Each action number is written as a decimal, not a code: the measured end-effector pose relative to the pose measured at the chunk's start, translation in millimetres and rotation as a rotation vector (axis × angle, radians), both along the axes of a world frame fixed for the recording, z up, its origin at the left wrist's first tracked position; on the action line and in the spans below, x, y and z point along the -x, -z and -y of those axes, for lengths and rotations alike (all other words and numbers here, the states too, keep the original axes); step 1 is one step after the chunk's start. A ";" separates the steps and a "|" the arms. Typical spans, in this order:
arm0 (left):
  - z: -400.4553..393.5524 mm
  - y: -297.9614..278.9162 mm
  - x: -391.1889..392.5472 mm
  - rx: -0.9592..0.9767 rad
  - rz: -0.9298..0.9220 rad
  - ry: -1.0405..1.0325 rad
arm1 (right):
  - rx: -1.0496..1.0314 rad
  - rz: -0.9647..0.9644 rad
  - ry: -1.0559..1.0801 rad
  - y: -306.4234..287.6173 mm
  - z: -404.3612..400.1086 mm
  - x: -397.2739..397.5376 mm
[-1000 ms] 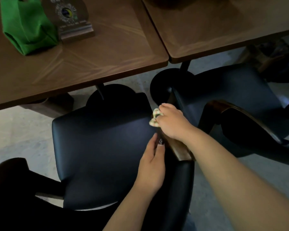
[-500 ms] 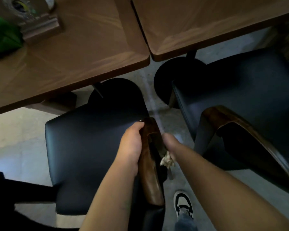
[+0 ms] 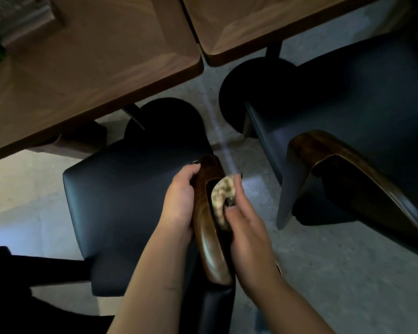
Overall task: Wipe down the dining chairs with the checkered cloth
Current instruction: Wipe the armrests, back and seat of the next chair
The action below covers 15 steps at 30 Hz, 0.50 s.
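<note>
Left hand (image 3: 179, 203) grips the armrest (image 3: 206, 227), steadying the chair (image 3: 121, 203); right hand (image 3: 247, 227) presses the bunched cloth (image 3: 223, 195) against the armrest's outer edge. Best wiped lengthwise, firmly.

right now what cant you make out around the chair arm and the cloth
- Head view: most of the checkered cloth, bunched in the right hand.
- Left hand fingertips, curled behind the wooden armrest.
- Items at the table top-left corner, blurred and cut by the frame edge.
- Second chair, cut off at right.
</note>
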State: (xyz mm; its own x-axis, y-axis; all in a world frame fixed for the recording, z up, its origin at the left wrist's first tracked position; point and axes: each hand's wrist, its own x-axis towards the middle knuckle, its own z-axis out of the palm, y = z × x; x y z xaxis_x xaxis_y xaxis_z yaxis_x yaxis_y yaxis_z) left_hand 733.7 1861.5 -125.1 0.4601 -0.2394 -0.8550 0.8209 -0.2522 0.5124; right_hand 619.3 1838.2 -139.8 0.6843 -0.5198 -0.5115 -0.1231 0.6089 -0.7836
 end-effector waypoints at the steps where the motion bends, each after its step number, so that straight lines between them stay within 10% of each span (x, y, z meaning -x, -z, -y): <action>1: 0.7 0.2 -0.2 0.013 -0.009 -0.010 | 0.049 0.018 -0.003 -4.5 -3.9 4.2; 10: -1.7 -0.7 1.5 0.019 -0.027 -0.008 | 0.147 -0.190 0.289 -9.6 -7.3 4.4; 15: -6.9 -5.4 7.3 -0.065 0.066 0.057 | 0.310 -0.359 0.109 -5.5 -6.4 3.0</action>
State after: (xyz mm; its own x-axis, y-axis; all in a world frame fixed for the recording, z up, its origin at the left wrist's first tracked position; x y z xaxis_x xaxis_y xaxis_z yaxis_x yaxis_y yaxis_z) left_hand 726.3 1868.5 -119.7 0.5029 -0.2118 -0.8380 0.7694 -0.3320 0.5457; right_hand 616.3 1844.6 -134.4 0.4260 -0.7438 -0.5150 -0.3672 0.3782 -0.8498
